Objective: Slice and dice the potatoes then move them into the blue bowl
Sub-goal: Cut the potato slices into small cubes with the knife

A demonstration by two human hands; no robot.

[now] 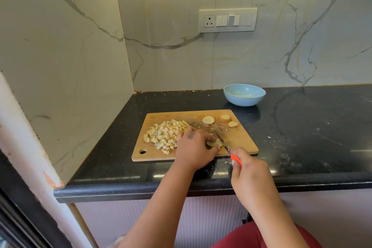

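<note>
Nearest, the right hand (pixel 248 169) is wrapped round the red handle of a knife (pixel 222 139), whose blade runs away from it, up and to the left, across the board (pixel 244 139). The left hand (pixel 194 147) lies just left of the blade, fingers curled down on a potato piece (pixel 215 143) at the board's near edge; the fingers hide most of it, so its shape is hard to make out. Left of that hand sits a heap of dice (pixel 164 134), spreading towards the board's left end. Three round slices (pixel 208 120) lie flat near the far right corner. The board's near edge sits close to the worktop (pixel 302 127) lip. The blue bowl (pixel 244 94) stands apart behind the board, near the wall, with open worktop to its right.
</note>
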